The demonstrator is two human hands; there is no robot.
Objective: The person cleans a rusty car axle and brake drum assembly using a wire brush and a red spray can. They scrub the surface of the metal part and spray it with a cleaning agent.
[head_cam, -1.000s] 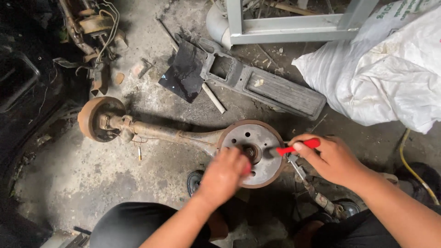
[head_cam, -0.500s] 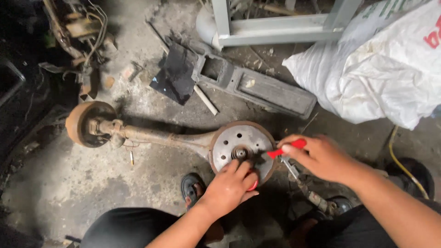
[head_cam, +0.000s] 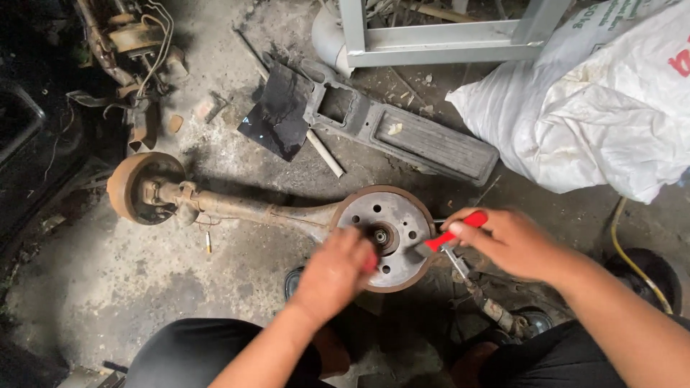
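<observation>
A rusty rear axle (head_cam: 244, 208) lies across the concrete floor, with a brake drum (head_cam: 140, 188) at its left end and a round hub plate (head_cam: 399, 215) with several holes at its right end. My left hand (head_cam: 334, 273) rests on the lower left of the hub plate, fingers curled near the centre nut (head_cam: 379, 235); whether it holds anything is hidden. My right hand (head_cam: 514, 244) grips a red-handled tool (head_cam: 453, 231) whose tip points at the hub's right side.
A grey plastic console panel (head_cam: 410, 136) and a black sheet (head_cam: 277, 115) lie beyond the axle. A large white sack (head_cam: 596, 122) sits at the right, a metal frame (head_cam: 438, 43) at the top, scrap parts (head_cam: 129, 43) at the top left, a yellow hose (head_cam: 632, 251) at the right.
My left hand has shifted slightly on the hub plate and is blurred with motion. The right hand keeps the red-handled tool at the hub's right side.
</observation>
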